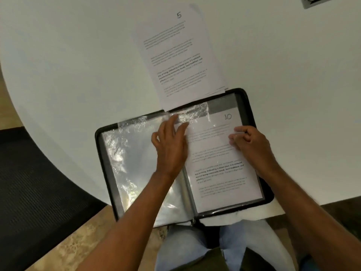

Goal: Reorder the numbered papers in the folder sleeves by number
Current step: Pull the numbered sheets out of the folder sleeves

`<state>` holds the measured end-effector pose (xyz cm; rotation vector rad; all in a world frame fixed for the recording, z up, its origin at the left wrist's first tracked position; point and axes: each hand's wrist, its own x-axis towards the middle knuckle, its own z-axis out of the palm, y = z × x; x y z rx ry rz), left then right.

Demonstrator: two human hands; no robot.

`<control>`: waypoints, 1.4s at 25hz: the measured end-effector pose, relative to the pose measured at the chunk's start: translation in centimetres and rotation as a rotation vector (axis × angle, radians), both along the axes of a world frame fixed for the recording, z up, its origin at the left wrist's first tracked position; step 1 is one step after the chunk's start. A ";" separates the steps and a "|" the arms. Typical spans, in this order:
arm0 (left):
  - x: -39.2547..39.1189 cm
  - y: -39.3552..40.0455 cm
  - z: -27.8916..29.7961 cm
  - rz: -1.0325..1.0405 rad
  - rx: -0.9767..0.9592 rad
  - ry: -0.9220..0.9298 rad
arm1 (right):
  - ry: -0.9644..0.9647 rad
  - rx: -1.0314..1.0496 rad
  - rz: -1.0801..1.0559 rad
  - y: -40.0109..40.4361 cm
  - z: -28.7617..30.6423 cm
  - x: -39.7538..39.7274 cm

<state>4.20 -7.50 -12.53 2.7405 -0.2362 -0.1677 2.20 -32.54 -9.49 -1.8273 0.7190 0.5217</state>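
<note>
A black zip folder [270, 194] lies open at the table's near edge, over my lap. Its left side shows clear plastic sleeves [127, 157] with no paper visible in them. On the right a sheet numbered 10 [218, 169] lies in a sleeve. My left hand [170, 145] rests flat near the spine, fingertips on the top edge of a clear sleeve. My right hand [248, 141] has its fingers curled at the right part of sheet 10; whether they pinch the paper or the sleeve I cannot tell. A stack of papers with sheet 5 [181, 55] on top lies just beyond the folder.
The white round table [68, 65] extends far and left. A black mesh chair [29, 182] stands at the left below the table's rim. A dark object [316, 0] sits at the far right top edge. My jeans-clad legs show under the folder.
</note>
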 end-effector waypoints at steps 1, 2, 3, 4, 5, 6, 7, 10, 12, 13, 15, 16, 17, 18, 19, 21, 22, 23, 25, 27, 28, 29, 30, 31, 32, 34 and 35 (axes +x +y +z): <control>-1.7 1.0 -0.4 -0.027 0.057 0.005 | 0.021 0.006 0.009 0.2 0.2 -0.4; -3.3 2.1 -0.8 -0.040 0.096 0.006 | 0.035 0.022 0.014 0.5 0.3 -0.8; -4.3 3.2 -0.9 -0.043 0.127 0.018 | 0.045 0.035 0.018 0.7 0.4 -1.2; -5.2 4.2 -1.0 -0.041 0.153 0.034 | 0.055 0.048 0.020 1.0 0.6 -1.6; -6.0 5.1 -0.9 -0.031 0.171 0.046 | 0.069 0.058 0.025 1.3 0.9 -2.0; -6.6 5.9 -0.7 -0.018 0.173 0.057 | 0.079 0.071 0.028 1.7 1.1 -2.4; -7.2 6.8 -0.5 -0.004 0.158 0.079 | 0.087 0.078 0.041 2.4 1.5 -2.8; -8.4 8.6 0.4 0.027 0.087 0.146 | 0.080 0.095 0.106 4.8 3.6 -3.5; -9.0 9.3 0.7 0.071 0.021 0.195 | 0.064 0.097 0.153 7.1 5.0 -3.7; -9.2 9.6 0.6 0.107 -0.039 0.226 | 0.047 0.100 0.182 8.3 5.6 -3.8; -9.3 9.9 0.8 0.202 -0.217 0.285 | 0.004 0.132 0.251 10.7 6.3 -4.1; -9.3 10.0 1.0 0.266 -0.327 0.301 | -0.013 0.154 0.275 12.0 6.4 -4.3; -9.3 10.2 1.5 0.350 -0.444 0.315 | -0.033 0.171 0.291 13.3 6.6 -4.5; -9.2 10.3 2.1 0.449 -0.549 0.346 | -0.062 0.179 0.305 14.6 6.4 -4.6; -9.1 10.4 2.8 0.542 -0.634 0.397 | -0.091 0.179 0.319 15.9 6.3 -4.8; -9.2 11.0 3.7 0.677 -0.763 0.500 | -0.117 0.133 0.356 18.4 5.5 -5.2; -9.4 11.4 4.0 0.721 -0.806 0.528 | -0.125 0.095 0.392 19.5 4.9 -5.5; -9.6 11.8 4.1 0.766 -0.843 0.548 | -0.130 0.059 0.440 20.4 4.4 -5.7; -10.0 12.5 4.4 0.856 -0.900 0.576 | -0.121 0.018 0.529 21.8 3.3 -6.3; -10.5 13.2 4.4 0.884 -0.939 0.594 | -0.085 0.007 0.604 23.0 2.7 -6.6; -10.8 13.6 4.3 0.872 -0.952 0.600 | -0.072 -0.008 0.642 23.6 2.3 -6.8; -11.1 13.9 4.2 0.867 -0.964 0.601 | -0.066 -0.024 0.682 24.0 2.0 -7.0; -11.3 14.2 4.1 0.876 -0.977 0.595 | -0.063 -0.034 0.720 24.5 1.6 -7.2; -11.5 14.5 4.2 0.900 -0.997 0.585 | -0.062 -0.039 0.754 24.8 1.2 -7.4; -11.7 14.8 4.2 0.928 -1.014 0.577 | -0.062 -0.041 0.784 25.0 0.7 -7.6; -11.8 15.4 3.9 0.968 -1.021 0.570 | -0.071 -0.062 0.833 25.1 0.1 -7.9; -11.8 15.8 3.7 0.981 -0.991 0.562 | -0.081 -0.075 0.849 25.0 -0.1 -8.0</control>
